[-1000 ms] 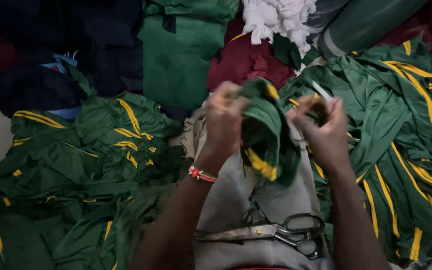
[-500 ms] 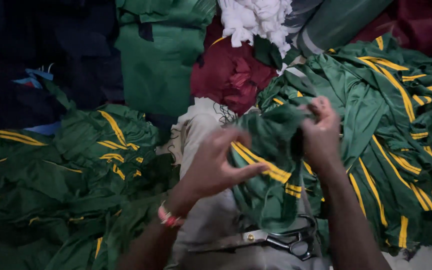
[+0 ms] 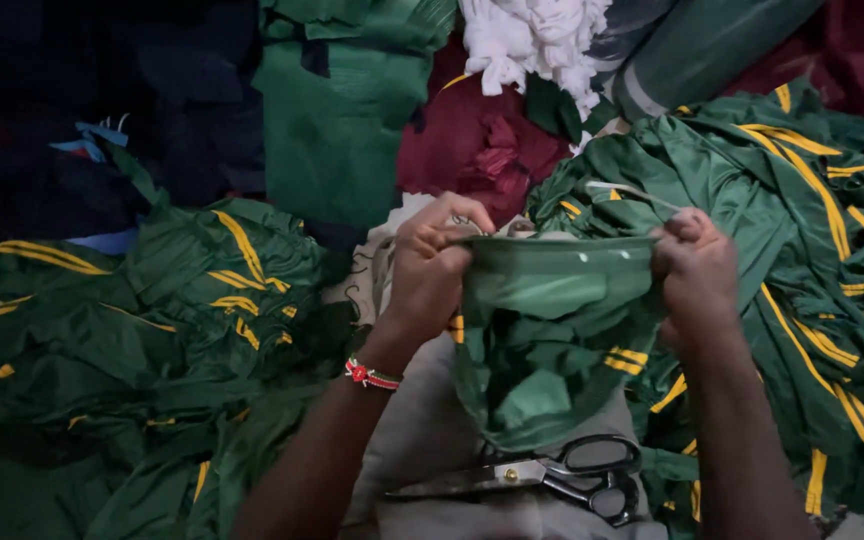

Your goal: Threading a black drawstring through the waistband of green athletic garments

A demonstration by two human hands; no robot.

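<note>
Fabric fills the whole view: heaps of green garments with yellow stripes (image 3: pixel 152 330) lie to your left, and a second such heap (image 3: pixel 812 230) spreads to your right. Beyond them sit a plain green cloth (image 3: pixel 342 110), a dark red cloth (image 3: pixel 472 150), a clump of white scraps (image 3: pixel 532 40) and, in the far left corner, dark navy fabric (image 3: pixel 72 100). A beige cloth (image 3: pixel 422 440) covers your lap between the two heaps.

In the middle, over that lap, you hold up a green garment (image 3: pixel 552 330) by its top edge, pulled taut between your hands so the rest hangs down in folds, with yellow stripes showing low on it. Your left hand (image 3: pixel 432 265) is closed tight on the edge at one end, and your right hand (image 3: pixel 697 270) is clenched on the other. A thin white cord (image 3: pixel 632 192) runs up from the right fist.

Scissors (image 3: pixel 552 475) with black handles lie on the beige cloth just beneath the hanging garment. A red beaded bracelet (image 3: pixel 372 375) circles your left wrist.
</note>
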